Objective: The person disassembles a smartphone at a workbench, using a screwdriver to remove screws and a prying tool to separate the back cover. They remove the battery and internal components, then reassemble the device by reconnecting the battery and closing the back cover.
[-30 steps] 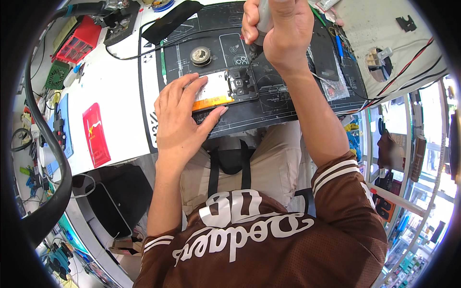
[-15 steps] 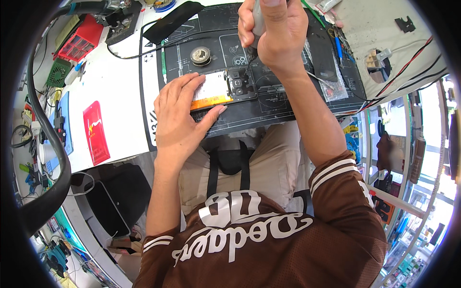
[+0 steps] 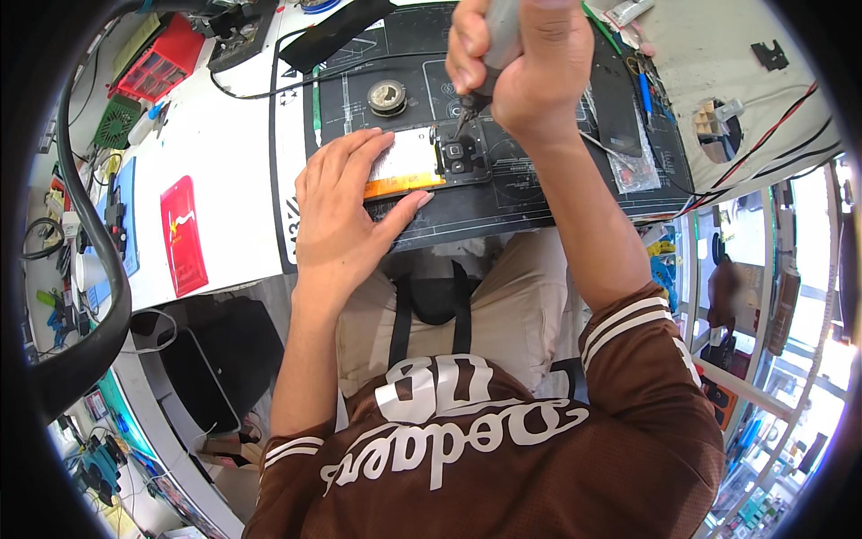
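Observation:
My left hand [image 3: 341, 225] grips an opened phone [image 3: 404, 158] from its left, fingers over the top, thumb along the lower edge. The phone lies on a black printed mat [image 3: 498, 207], showing a white panel, an orange strip and a dark camera block. My right hand [image 3: 543, 85] is wrapped round a grey handheld screwdriver-like tool [image 3: 503, 40], held above the phone with its thin tip down at the camera block; whether the tip touches cannot be seen clearly. A round silver tin [image 3: 388, 97] sits above the phone, and a green stick [image 3: 317, 103] lies to the left.
A red pouch [image 3: 181, 234], red drawer box [image 3: 163, 56] and thick black arm [image 3: 99, 296] are on the left. A black cloth [image 3: 332, 36] and cable lie along the back. At right are a blue-handled tool [image 3: 646, 94], bagged parts [image 3: 636, 173] and loose wires [image 3: 763, 153].
The tool's tip has moved down and slightly left onto the camera block area. My left hand stays on the phone; the whole view has shifted slightly.

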Available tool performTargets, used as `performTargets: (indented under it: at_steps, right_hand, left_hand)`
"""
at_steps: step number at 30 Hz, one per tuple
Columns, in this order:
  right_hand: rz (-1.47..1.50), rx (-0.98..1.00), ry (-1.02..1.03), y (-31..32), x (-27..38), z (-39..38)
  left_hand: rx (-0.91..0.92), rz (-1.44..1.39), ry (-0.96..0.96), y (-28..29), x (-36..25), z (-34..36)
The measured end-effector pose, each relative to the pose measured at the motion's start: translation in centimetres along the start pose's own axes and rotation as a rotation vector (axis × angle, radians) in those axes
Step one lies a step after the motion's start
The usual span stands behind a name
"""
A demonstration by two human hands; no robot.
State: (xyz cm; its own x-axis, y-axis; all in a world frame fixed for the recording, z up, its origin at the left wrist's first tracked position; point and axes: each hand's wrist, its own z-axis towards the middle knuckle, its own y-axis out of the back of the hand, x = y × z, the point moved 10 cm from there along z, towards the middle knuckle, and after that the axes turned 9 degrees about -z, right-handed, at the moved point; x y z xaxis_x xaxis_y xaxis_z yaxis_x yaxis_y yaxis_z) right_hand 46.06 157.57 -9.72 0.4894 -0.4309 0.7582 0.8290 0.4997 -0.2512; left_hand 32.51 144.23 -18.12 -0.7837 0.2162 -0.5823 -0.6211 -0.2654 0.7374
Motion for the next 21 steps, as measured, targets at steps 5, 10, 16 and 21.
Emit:
performTargets:
  at_steps: [5, 10, 16, 21]
  right_hand:
    - [0.021, -0.027, -0.186, -1.0, -2.0, -0.8]
    - [-0.019, 0.002, -0.159, -1.3, -2.3, -0.9]
    - [-0.036, 0.019, -0.153, -1.6, -2.3, -1.1]
    - [-0.025, 0.038, -0.115, -1.8, -2.1, -1.2]
  left_hand:
    - [0.002, 0.004, 0.002, 0.1, -0.1, 0.0]
    - [0.007, 0.000, 0.000, 0.0, 0.0, 0.0]
    - [0.021, 0.007, 0.015, -0.2, 0.3, 0.0]
    - [0.022, 0.001, 0.024, -0.2, 0.1, 0.0]
